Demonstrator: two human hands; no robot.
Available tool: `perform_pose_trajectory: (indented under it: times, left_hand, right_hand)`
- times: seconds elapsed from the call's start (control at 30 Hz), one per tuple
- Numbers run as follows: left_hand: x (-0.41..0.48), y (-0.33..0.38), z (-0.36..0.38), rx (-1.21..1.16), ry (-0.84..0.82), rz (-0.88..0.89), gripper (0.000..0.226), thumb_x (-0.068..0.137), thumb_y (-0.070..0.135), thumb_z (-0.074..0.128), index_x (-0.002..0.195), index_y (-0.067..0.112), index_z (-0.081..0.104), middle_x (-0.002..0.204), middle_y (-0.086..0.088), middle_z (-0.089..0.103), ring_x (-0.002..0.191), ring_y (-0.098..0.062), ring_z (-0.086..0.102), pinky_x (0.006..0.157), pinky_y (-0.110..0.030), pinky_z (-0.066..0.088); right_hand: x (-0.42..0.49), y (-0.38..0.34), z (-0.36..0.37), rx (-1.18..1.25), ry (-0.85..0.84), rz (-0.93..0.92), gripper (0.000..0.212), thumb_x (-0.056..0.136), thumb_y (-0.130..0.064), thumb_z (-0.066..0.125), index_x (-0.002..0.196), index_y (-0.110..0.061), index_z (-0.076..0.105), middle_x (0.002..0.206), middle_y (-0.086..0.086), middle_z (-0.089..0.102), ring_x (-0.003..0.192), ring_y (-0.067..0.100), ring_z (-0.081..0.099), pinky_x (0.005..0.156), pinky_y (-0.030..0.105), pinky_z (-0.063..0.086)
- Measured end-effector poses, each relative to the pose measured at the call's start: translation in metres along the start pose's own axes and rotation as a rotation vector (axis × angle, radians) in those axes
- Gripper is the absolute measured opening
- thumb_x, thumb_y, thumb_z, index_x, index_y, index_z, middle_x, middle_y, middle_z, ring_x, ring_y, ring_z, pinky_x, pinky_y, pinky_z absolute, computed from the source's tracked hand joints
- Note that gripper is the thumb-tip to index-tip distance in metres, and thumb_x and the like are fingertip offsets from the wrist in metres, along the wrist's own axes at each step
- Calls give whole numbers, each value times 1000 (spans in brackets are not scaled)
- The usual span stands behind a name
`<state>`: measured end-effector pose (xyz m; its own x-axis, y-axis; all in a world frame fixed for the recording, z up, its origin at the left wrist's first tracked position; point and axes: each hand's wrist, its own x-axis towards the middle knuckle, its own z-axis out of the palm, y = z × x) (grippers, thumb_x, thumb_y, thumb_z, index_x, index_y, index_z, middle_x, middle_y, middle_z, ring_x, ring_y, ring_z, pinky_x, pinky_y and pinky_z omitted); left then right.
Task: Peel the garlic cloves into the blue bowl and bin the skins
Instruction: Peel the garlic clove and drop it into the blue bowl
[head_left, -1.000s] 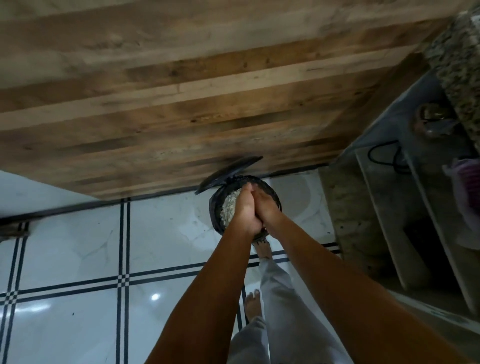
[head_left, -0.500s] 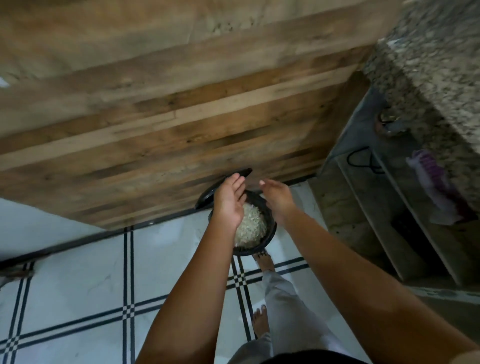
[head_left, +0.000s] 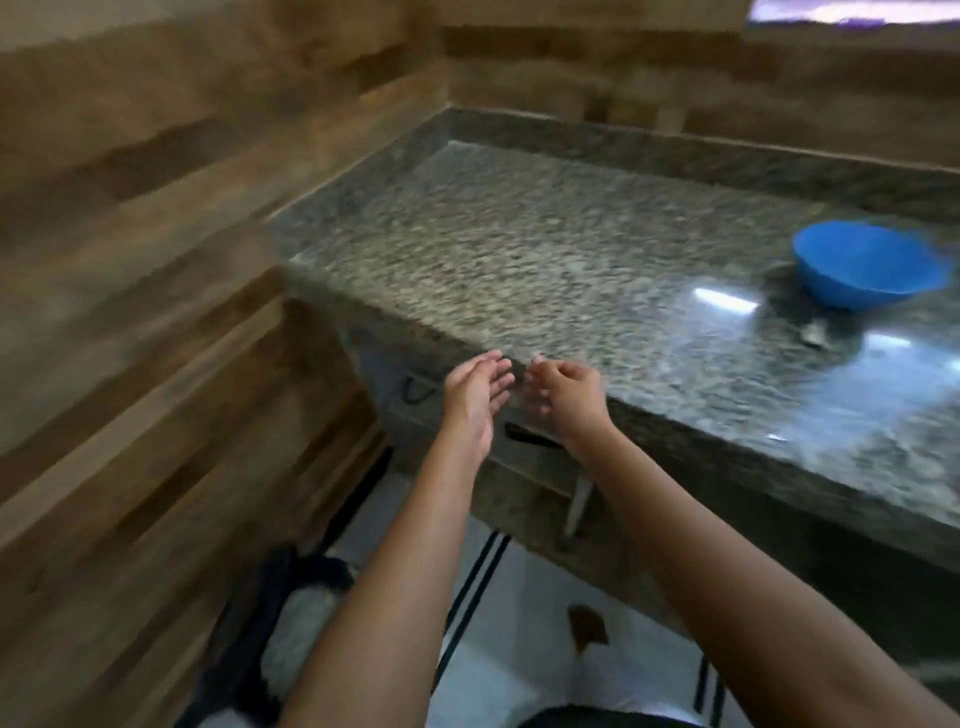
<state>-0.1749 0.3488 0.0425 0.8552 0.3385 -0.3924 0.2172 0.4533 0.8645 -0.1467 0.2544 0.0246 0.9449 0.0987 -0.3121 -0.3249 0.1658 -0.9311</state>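
- Two hands hover at the near edge of the counter (head_left: 519, 249): the left hand (head_left: 470, 400) has straight fingers held together, the right hand (head_left: 569, 397) is loosely curled, and neither pinches anything.
- The blue bowl (head_left: 867, 265) sits far right on the counter, nearer the right hand. It is round and smooth and looks like plastic.
- The counter is glossy speckled granite; the black bin (head_left: 311, 569) with pale skins (head_left: 304, 623) is near left, blurred.

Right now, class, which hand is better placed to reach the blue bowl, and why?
Right. The right hand, empty, lies nearer the blue bowl on the counter; the left hand would have to cross it.
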Motion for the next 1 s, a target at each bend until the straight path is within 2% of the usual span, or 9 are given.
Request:
perform_pose_trajectory:
  times: [0.07, 0.2, 0.3, 0.47, 0.53, 0.63, 0.77, 0.87, 1.0]
  left_hand:
    - [3, -14, 58, 48, -104, -22, 21, 99, 9, 39, 87, 14, 55, 83, -2, 58, 71, -11, 55, 66, -20, 42]
    - [13, -50, 171, 148, -279, -76, 17, 99, 8, 38, 97, 10, 55, 84, -2, 59, 73, -11, 56, 65, -20, 44]
    - [21, -79, 247, 178, -358, -116, 22, 98, 6, 37, 86, 14, 54, 80, -2, 58, 68, -10, 55, 55, -15, 44]
    - [32, -124, 336, 283, -370, -127, 16, 95, 1, 43, 93, 6, 59, 76, -3, 57, 63, -9, 49, 49, -15, 39]
    - [38, -139, 354, 359, -346, -59, 21, 93, 2, 48, 109, -3, 60, 78, -3, 58, 65, -11, 49, 58, -23, 40]
    - [43, -149, 369, 443, -314, 36, 23, 91, 2, 49, 111, 0, 62, 92, -5, 60, 77, -13, 51, 73, -26, 41]
    - [54, -154, 372, 496, -309, 104, 21, 90, 3, 49, 106, 7, 63, 93, -5, 63, 69, -11, 51, 62, -23, 42]
    - [62, -155, 367, 543, -364, 106, 21, 90, 3, 48, 103, 12, 63, 94, -3, 64, 65, -9, 51, 56, -19, 42]
    - [71, -151, 363, 531, -375, 108, 21, 90, 2, 47, 95, 15, 63, 89, -3, 64, 60, -11, 51, 54, -25, 43]
  right_hand:
    - [10, -18, -55, 30, 118, -21, 22, 95, -17, 53, 75, -9, 59, 70, 5, 61, 60, 14, 59, 54, 26, 49]
    - [33, -48, -165, 98, 286, -61, 17, 96, -13, 51, 81, -11, 59, 78, 4, 59, 67, 15, 58, 58, 27, 48]
    - [50, -67, -240, 88, 393, -84, 11, 95, -9, 51, 92, -7, 61, 78, 4, 60, 66, 15, 56, 57, 27, 45]
    - [70, -85, -338, -6, 549, -63, 9, 86, -11, 66, 78, -10, 61, 71, 5, 59, 64, 14, 56, 57, 27, 48]
    - [76, -83, -365, -86, 622, -34, 11, 82, -16, 71, 78, -10, 62, 71, 7, 60, 64, 17, 58, 55, 30, 51]
    - [87, -75, -395, -205, 721, 11, 15, 74, -24, 78, 75, -17, 64, 79, 8, 67, 70, 24, 65, 64, 43, 57]
    - [100, -70, -402, -343, 706, 26, 17, 74, -24, 78, 78, -20, 62, 86, 8, 69, 81, 29, 68, 75, 52, 55]
    - [108, -75, -396, -496, 678, 31, 15, 78, -17, 74, 90, -10, 68, 90, 9, 70, 82, 25, 67, 78, 43, 56]
    - [119, -81, -389, -721, 653, 70, 5, 82, -11, 65, 80, -8, 68, 81, 8, 68, 76, 20, 63, 69, 26, 48]
